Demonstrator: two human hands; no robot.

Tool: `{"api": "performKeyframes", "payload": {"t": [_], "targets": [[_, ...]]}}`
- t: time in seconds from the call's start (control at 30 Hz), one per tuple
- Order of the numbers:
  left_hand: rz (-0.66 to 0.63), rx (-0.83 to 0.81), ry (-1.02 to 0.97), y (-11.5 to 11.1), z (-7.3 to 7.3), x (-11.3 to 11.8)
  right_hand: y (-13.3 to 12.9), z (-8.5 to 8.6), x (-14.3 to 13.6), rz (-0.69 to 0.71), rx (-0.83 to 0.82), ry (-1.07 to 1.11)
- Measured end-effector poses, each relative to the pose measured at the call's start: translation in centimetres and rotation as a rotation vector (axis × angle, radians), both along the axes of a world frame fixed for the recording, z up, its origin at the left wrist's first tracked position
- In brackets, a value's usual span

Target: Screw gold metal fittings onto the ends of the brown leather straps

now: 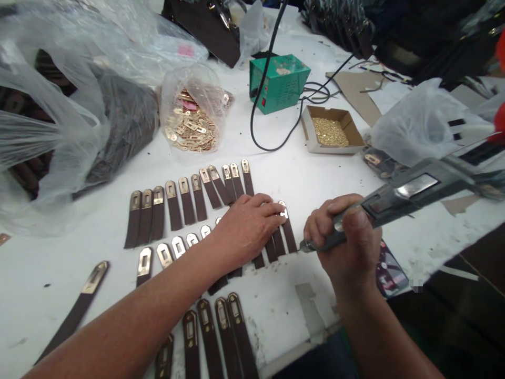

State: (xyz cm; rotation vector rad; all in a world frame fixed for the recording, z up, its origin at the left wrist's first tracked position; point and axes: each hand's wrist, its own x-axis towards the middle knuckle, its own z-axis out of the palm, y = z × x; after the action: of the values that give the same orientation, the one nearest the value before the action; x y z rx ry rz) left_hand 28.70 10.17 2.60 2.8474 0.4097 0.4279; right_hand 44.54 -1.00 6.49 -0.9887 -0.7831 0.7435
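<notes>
Right hand grips tool; left hand presses straps.

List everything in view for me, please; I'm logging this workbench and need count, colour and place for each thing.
brown straps with metal plates: about thirty, in rows on the white table.
bag of plates: one, clear plastic, gold pieces, behind the rows.
green box: one, corded, back centre.
cardboard box: one, holding small gold parts, right of the green box.
large plastic bags: several, clear, dark contents, far left.
grey tool: one, right side.
left hand: flat on the middle row.
right hand: gripping the tool.
</notes>
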Motion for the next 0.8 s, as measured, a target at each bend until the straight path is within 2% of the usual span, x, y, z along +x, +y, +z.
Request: {"api": "performKeyframes", "payload": {"t": [0.37,0.6,0.8], "targets": [[0.003,-0.009,0.0,-0.03,-0.01,0.0,0.08,0.16,0.49,-0.006,-0.042,-0.098],[0.002,-0.012,0.007,0.03,-0.04,0.02,-0.22,0.2,0.45,-0.016,-0.047,-0.081],[0.004,-0.022,0.012,-0.01,0.07,0.02,0.06,0.24,0.13,-0.122,0.04,-0.083]]}}
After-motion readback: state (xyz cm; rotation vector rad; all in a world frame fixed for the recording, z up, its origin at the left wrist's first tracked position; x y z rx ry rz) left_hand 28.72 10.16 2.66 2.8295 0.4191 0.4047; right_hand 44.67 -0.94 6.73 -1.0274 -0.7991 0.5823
